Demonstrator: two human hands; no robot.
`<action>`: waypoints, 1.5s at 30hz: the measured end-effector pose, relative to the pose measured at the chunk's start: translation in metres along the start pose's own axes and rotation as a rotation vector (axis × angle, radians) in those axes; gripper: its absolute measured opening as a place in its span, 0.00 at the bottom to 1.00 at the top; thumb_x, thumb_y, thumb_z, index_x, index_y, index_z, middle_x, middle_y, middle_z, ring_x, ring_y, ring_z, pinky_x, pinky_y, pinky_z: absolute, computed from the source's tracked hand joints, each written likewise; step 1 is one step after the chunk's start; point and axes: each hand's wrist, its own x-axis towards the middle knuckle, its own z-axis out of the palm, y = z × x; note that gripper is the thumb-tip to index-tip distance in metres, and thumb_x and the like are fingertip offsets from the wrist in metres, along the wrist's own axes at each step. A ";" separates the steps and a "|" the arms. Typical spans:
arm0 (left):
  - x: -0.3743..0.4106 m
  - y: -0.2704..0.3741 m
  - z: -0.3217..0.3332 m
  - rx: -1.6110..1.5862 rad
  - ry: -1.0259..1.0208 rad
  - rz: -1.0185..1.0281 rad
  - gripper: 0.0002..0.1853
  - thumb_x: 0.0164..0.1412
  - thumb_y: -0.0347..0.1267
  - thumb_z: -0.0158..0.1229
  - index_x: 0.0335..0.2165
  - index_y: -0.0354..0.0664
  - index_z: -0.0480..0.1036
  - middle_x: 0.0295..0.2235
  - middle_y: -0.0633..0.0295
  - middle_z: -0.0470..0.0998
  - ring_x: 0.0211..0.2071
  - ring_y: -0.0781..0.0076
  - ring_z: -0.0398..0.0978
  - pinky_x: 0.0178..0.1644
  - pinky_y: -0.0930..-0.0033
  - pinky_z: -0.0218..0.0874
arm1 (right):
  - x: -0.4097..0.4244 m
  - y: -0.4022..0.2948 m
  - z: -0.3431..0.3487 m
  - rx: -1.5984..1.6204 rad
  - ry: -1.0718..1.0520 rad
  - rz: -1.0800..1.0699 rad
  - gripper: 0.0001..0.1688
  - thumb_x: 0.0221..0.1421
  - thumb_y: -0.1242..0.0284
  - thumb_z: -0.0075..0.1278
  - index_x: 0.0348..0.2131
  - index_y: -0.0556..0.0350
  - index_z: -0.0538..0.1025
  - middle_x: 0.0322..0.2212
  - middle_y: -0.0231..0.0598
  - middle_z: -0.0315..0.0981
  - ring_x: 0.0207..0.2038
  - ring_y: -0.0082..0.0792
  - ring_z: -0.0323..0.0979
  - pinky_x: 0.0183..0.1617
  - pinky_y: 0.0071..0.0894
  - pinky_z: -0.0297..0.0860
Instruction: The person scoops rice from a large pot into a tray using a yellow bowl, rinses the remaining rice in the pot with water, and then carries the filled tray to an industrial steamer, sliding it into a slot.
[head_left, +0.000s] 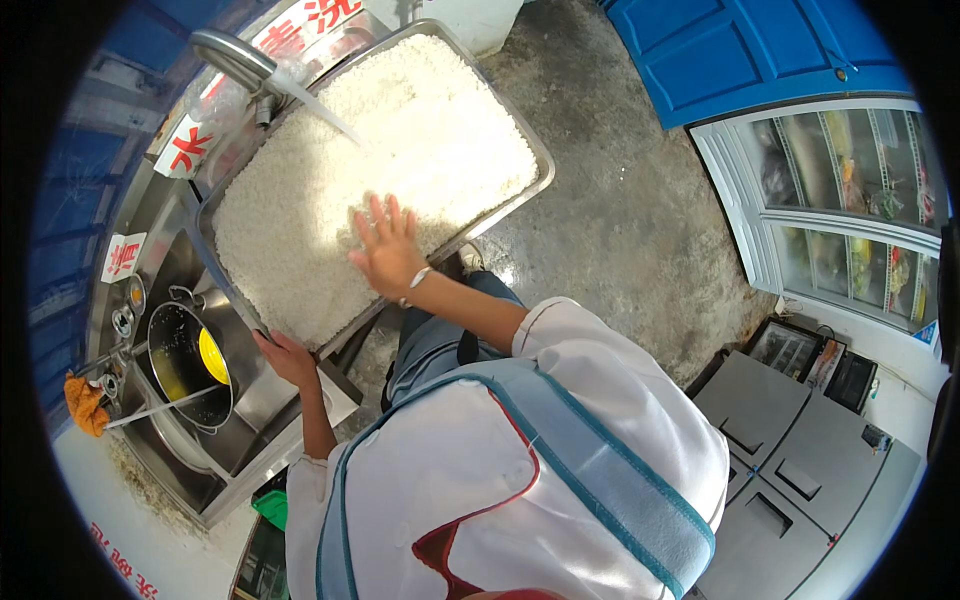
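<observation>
A large metal tray (541, 174) full of white rice grains (300, 202) rests at the sink in front of me. Water runs from a metal faucet (234, 54) onto the grains. My right hand (388, 251), a bracelet at its wrist, is spread palm down on or just over the grains near the tray's close side. My left hand (289, 358) grips the tray's near left corner, thumb over the rim and the other fingers hidden beneath.
Left of the tray, a sink holds a black pot (187, 375) with a yellow item inside. An orange cloth (85, 405) lies at the sink's end. A glass-door fridge (847, 225) and a grey refrigerator (795, 450) stand at right, near a blue door (735, 52).
</observation>
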 end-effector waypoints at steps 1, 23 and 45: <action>-0.001 0.000 -0.002 -0.003 -0.004 0.003 0.24 0.60 0.36 0.39 0.50 0.30 0.54 0.48 0.40 0.60 0.49 0.45 0.59 0.52 0.59 0.51 | 0.001 0.009 -0.011 0.007 0.072 -0.037 0.38 0.55 0.56 0.32 0.56 0.64 0.46 0.56 0.62 0.31 0.59 0.62 0.28 0.60 0.55 0.29; -0.002 0.002 -0.001 -0.021 0.061 0.030 0.23 0.59 0.31 0.41 0.50 0.29 0.54 0.46 0.41 0.63 0.46 0.46 0.61 0.50 0.60 0.53 | 0.071 0.028 -0.011 -0.357 -0.376 -0.625 0.33 0.54 0.63 0.37 0.54 0.64 0.51 0.57 0.52 0.38 0.60 0.47 0.35 0.61 0.48 0.33; 0.004 0.021 -0.008 -0.011 0.013 0.006 0.22 0.60 0.31 0.40 0.50 0.29 0.56 0.46 0.40 0.62 0.47 0.46 0.61 0.49 0.60 0.53 | 0.112 0.204 -0.067 -0.248 0.143 -0.285 0.35 0.54 0.63 0.38 0.54 0.67 0.51 0.56 0.54 0.39 0.59 0.54 0.36 0.61 0.49 0.37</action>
